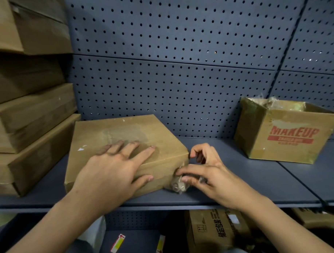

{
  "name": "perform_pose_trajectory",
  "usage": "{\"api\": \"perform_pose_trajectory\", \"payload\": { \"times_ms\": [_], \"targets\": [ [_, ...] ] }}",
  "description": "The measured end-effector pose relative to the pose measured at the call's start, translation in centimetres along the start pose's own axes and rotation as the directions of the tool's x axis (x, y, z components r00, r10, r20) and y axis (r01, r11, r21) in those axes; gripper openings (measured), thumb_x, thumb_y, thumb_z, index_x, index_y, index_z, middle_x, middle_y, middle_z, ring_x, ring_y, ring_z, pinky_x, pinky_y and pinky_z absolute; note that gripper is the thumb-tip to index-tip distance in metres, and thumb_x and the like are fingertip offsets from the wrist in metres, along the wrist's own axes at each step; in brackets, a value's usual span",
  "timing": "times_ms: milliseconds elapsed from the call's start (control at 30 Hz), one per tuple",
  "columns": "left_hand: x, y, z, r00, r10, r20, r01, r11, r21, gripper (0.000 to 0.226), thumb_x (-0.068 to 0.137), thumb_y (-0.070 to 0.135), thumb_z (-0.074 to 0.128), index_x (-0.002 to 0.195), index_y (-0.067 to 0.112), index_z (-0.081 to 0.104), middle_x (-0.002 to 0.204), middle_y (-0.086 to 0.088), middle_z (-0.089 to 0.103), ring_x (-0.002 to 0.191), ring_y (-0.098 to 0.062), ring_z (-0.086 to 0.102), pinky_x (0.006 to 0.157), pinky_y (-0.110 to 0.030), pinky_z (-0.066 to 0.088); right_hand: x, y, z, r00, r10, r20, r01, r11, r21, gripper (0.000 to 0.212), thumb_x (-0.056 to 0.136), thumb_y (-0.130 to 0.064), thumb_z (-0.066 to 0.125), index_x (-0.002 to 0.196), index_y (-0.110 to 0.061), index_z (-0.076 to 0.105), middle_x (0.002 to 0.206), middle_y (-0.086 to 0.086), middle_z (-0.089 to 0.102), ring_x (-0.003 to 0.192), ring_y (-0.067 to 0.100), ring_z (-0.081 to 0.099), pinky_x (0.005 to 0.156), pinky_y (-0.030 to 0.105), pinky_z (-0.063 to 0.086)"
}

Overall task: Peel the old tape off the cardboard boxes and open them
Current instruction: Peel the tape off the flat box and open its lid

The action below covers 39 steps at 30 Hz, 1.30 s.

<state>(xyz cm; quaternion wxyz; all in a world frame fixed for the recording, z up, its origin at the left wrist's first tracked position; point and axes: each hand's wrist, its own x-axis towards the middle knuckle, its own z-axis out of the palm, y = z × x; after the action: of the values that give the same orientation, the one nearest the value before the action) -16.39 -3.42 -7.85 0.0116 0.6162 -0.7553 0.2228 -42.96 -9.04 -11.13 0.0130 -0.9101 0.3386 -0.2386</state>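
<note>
Our left hand (111,169) lies flat with fingers spread on the closed cardboard box (124,132) at the front of the shelf (255,178), bracing it. Our right hand (208,177) pinches a crumpled wad of old tape (177,185) at the box's near right corner. We judge this the peeling step; next comes a steady pull along the seam.

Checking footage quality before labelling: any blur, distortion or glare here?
Head view: the wide-angle lens bows the pegboard seams and shelf edge; the stacked boxes at left and the MAKEUP box print look smeared; light is dim, darker under the shelf; only the crumpled tape pinched by the right hand glints faintly.
</note>
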Motion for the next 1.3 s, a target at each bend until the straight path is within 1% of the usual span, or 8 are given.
{"api": "perform_pose_trajectory", "payload": {
  "times_ms": [133, 333, 600, 767, 867, 933, 1100, 1300],
  "targets": [
    [0.0, -0.4, -0.2, 1.0, 0.009, 0.014, -0.008, 0.999, -0.05, 0.061, 0.088, 0.071, 0.033, 0.139, 0.041, 0.051, 0.125, 0.008, 0.066, 0.107, -0.02, 0.068, 0.074, -0.035, 0.058, -0.2, -0.1, 0.3, 0.993, -0.025, -0.112, 0.018, 0.998, -0.068, 0.025, 0.099, -0.043, 0.046, 0.099, -0.029, 0.067, 0.119, -0.01, 0.037, 0.099, 0.013, 0.038, 0.081, 0.02, 0.033],
    [-0.9, -1.6, -0.1, 0.999, 0.04, 0.024, -0.034, 0.974, -0.224, 0.067, 0.086, 0.079, 0.016, 0.147, 0.054, 0.028, 0.146, 0.022, 0.046, 0.129, -0.011, 0.053, 0.094, -0.032, 0.051, -1.7, 1.5, 0.7, 0.989, 0.089, -0.118, -0.06, 0.972, 0.228, 0.015, 0.097, -0.037, 0.052, 0.092, -0.03, 0.065, 0.12, -0.024, 0.051, 0.113, 0.009, 0.051, 0.095, 0.013, 0.034],
    [-1.0, -2.8, 0.2, 0.992, 0.123, 0.019, -0.109, 0.934, -0.34, 0.075, 0.066, 0.089, -0.004, 0.139, 0.071, -0.007, 0.156, 0.037, 0.009, 0.147, 0.0, 0.016, 0.115, -0.031, 0.03, -2.0, 4.3, 0.2, 0.839, 0.531, -0.119, -0.336, 0.678, 0.654, 0.016, 0.095, -0.007, 0.061, 0.081, -0.01, 0.067, 0.108, -0.01, 0.073, 0.103, 0.017, 0.068, 0.09, 0.033, 0.051],
    [-1.2, -2.8, 0.5, 0.992, 0.129, -0.009, -0.124, 0.934, -0.335, 0.078, 0.067, 0.087, -0.002, 0.142, 0.068, -0.004, 0.157, 0.036, 0.007, 0.148, 0.001, 0.01, 0.112, -0.021, 0.014, 0.2, 2.7, 0.8, 0.745, 0.651, -0.144, -0.281, 0.502, 0.818, 0.014, 0.091, 0.001, 0.06, 0.078, 0.002, 0.054, 0.102, 0.007, 0.076, 0.095, 0.022, 0.072, 0.077, 0.041, 0.054],
    [-1.1, -3.0, 0.8, 0.991, 0.131, -0.002, -0.124, 0.93, -0.346, 0.077, 0.069, 0.088, 0.0, 0.143, 0.068, -0.003, 0.157, 0.035, 0.009, 0.148, 0.001, 0.011, 0.117, -0.024, 0.014, 1.3, 2.3, 1.4, 0.684, 0.719, -0.127, -0.272, 0.413, 0.869, 0.01, 0.083, -0.016, 0.065, 0.077, -0.014, 0.058, 0.083, 0.016, 0.067, 0.078, 0.028, 0.062, 0.069, 0.04, 0.048],
    [-1.0, -3.1, 1.0, 0.991, 0.136, -0.011, -0.13, 0.924, -0.36, 0.073, 0.072, 0.087, 0.005, 0.142, 0.069, -0.001, 0.157, 0.035, 0.011, 0.149, 0.0, 0.013, 0.12, -0.027, 0.017, 2.1, 1.9, 1.9, 0.658, 0.748, -0.091, -0.284, 0.358, 0.89, 0.011, 0.09, -0.005, 0.059, 0.086, -0.014, 0.057, 0.082, 0.013, 0.062, 0.075, 0.026, 0.058, 0.062, 0.036, 0.047],
    [-0.9, -3.5, 1.0, 0.984, 0.175, -0.025, -0.172, 0.919, -0.353, 0.071, 0.074, 0.088, 0.008, 0.142, 0.07, 0.001, 0.155, 0.038, 0.01, 0.148, 0.003, 0.009, 0.118, -0.021, 0.009, 3.7, 0.8, 2.2, 0.651, 0.759, -0.028, -0.397, 0.371, 0.839, 0.011, 0.096, -0.008, 0.044, 0.096, -0.016, 0.053, 0.074, -0.001, 0.061, 0.069, 0.016, 0.057, 0.065, 0.032, 0.047],
    [-1.1, -4.2, 0.9, 0.976, 0.211, -0.053, -0.215, 0.906, -0.365, 0.069, 0.074, 0.091, 0.011, 0.14, 0.073, 0.004, 0.151, 0.045, 0.007, 0.145, 0.012, 0.001, 0.112, -0.013, 0.002, 4.3, 0.2, 2.0, 0.7, 0.679, 0.221, -0.416, 0.136, 0.899, 0.027, 0.077, -0.016, 0.054, 0.104, -0.017, 0.053, 0.077, 0.004, 0.05, 0.069, 0.018, 0.045, 0.06, 0.031, 0.034]
  ]
}}
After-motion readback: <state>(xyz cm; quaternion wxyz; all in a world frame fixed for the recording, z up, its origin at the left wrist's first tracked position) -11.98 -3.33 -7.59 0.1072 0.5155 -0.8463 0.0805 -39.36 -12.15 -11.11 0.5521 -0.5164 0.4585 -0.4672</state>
